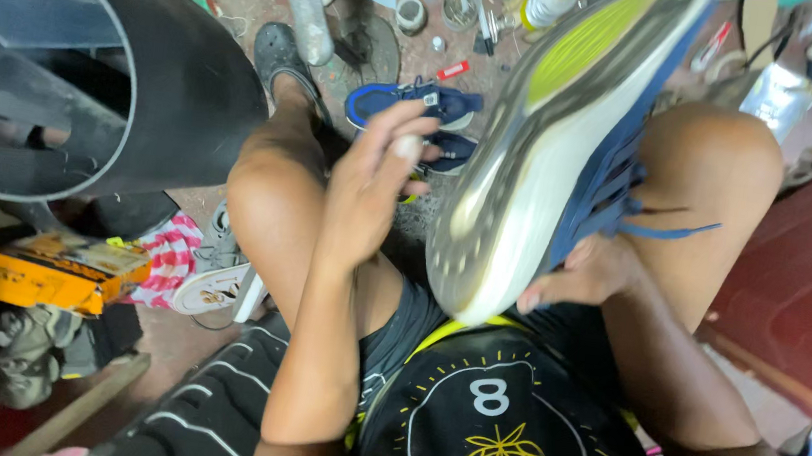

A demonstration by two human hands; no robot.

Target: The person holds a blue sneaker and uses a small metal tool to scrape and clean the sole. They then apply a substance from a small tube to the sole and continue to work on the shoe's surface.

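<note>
Right hand is gripping the blue running shoe from under its upper, sole facing the camera, held over the lap. Left hand is hovering just beside the sole edge, fingers loosely curled, holding nothing I can make out. Shoe is likely handling light, foam midsole squashy, laces dangling; heel and upper look like the firm holds. Dirt floor beyond is carrying another blue shoe, jars and scraps.
</note>
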